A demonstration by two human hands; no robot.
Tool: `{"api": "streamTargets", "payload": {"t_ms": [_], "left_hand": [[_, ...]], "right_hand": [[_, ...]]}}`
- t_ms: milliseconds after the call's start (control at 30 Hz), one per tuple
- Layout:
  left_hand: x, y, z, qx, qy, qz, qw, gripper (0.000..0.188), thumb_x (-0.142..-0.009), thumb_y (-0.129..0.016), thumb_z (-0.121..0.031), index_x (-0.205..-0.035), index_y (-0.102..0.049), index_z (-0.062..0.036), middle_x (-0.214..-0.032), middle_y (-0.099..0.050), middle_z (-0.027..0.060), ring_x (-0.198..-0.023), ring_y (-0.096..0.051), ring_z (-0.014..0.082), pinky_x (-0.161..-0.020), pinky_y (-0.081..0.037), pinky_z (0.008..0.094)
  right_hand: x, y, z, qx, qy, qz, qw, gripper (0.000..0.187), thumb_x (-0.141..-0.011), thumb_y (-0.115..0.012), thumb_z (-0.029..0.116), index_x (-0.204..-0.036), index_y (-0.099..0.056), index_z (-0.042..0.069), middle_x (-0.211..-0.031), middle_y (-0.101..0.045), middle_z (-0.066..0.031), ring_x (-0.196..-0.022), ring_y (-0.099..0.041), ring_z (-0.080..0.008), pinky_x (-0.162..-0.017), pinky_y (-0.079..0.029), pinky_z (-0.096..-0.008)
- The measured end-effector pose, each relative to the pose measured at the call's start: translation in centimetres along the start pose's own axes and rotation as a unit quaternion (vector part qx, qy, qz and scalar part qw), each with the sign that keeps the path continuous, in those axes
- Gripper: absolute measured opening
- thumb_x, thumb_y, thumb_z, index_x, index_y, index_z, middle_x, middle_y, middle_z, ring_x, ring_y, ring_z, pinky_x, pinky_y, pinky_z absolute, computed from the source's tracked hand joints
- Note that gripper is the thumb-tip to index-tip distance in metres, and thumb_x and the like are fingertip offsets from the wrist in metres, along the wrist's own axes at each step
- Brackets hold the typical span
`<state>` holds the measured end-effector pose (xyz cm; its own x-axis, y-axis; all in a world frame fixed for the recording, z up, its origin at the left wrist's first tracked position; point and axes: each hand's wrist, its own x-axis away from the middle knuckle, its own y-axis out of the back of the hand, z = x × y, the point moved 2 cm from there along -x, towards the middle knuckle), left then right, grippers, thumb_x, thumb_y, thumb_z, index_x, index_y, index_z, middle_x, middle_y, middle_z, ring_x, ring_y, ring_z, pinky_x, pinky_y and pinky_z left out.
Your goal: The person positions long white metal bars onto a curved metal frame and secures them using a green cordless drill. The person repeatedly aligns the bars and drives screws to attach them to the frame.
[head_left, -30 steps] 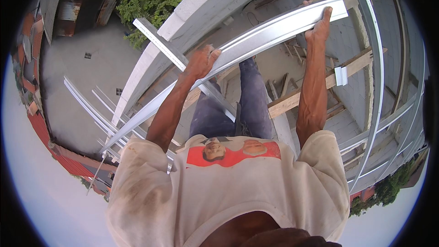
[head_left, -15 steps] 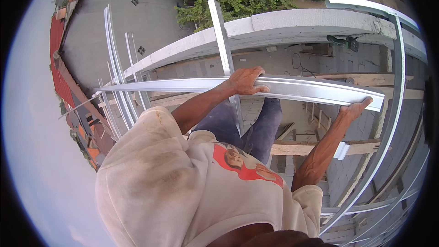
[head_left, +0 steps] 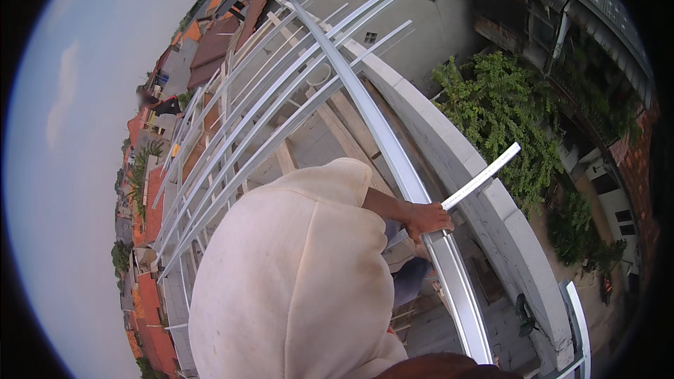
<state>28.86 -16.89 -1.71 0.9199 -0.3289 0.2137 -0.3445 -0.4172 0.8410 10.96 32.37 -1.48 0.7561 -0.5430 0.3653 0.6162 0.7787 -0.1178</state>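
My left hand (head_left: 430, 219) is wrapped over a long silvery metal channel (head_left: 394, 151), gripping its edge with the fingers across the top. The channel runs from the far upper left down to the lower edge. Under it, near my left hand, a narrower metal stud (head_left: 484, 175) crosses and sticks out over the wall. My right hand cannot be made out; my body and the lower edge hide that side. The near end of the channel is cut off there.
Several metal rafters (head_left: 281, 109) slope across the left. A pale masonry wall (head_left: 449, 133) curves along the right, with a leafy tree (head_left: 498, 109) beyond. A dark green tool (head_left: 523, 314) lies by the wall. Another person (head_left: 165, 104) is at the far left, among rooftops.
My view has swung left, showing the rafters and rooftops. My left hand remains on the channel. My right hand, earlier at the channel's near end, has dropped out of sight.
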Motion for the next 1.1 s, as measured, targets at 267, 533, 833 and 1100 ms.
{"api": "streamTargets", "payload": {"t_ms": [267, 533, 833, 1100], "left_hand": [[-1.3, 2.4, 0.6, -0.047, 0.005, 0.050, 0.998, 0.093, -0.062, -0.089, -0.041, -0.139, -0.050, -0.0076, -0.121, -0.054, 0.0098, -0.117, -0.053, 0.0276, -0.092, -0.037, 0.0438], [-2.5, 3.0, -0.7, -0.025, 0.076, 0.148, 0.986, 0.095, -0.071, -0.087, -0.034, -0.149, -0.041, -0.0073, -0.140, -0.050, 0.0159, -0.131, -0.048, 0.0333, -0.106, -0.035, 0.0501], [-0.8, 3.3, 1.2, 0.058, 0.039, 0.137, 0.988, 0.096, -0.071, -0.088, -0.033, -0.152, -0.040, -0.0117, -0.148, -0.049, 0.0173, -0.141, -0.042, 0.0360, -0.115, -0.029, 0.0514], [-0.2, 3.9, 3.2, 0.131, 0.033, 0.098, 0.986, 0.106, -0.065, -0.090, -0.038, -0.155, -0.038, -0.0126, -0.148, -0.050, 0.0171, -0.142, -0.042, 0.0370, -0.119, -0.027, 0.0517]], "right_hand": [[-1.3, 1.8, 6.5, -0.123, 0.034, 0.118, 0.985, 0.087, -0.092, -0.057, 0.068, -0.140, -0.047, -0.005, -0.128, -0.061, -0.0227, -0.118, -0.062, -0.0336, -0.100, -0.057, -0.0473], [-0.1, -0.4, 21.3, -0.159, 0.066, 0.391, 0.904, 0.092, -0.087, -0.063, 0.071, -0.138, -0.049, -0.004, -0.125, -0.062, -0.0234, -0.114, -0.064, -0.0334, -0.096, -0.059, -0.0461], [14.3, -18.6, 14.4, 0.560, 0.148, 0.573, 0.579, 0.073, -0.076, -0.086, 0.056, -0.122, -0.070, 0.001, -0.086, -0.074, -0.0195, -0.079, -0.073, -0.0267, -0.076, -0.056, -0.0418], [22.8, -21.5, 1.0, 0.633, 0.261, 0.649, 0.331, 0.049, -0.080, -0.084, 0.040, -0.108, -0.069, 0.003, -0.088, -0.074, -0.0184, -0.090, -0.073, -0.0377, -0.080, -0.059, -0.0470]]}}
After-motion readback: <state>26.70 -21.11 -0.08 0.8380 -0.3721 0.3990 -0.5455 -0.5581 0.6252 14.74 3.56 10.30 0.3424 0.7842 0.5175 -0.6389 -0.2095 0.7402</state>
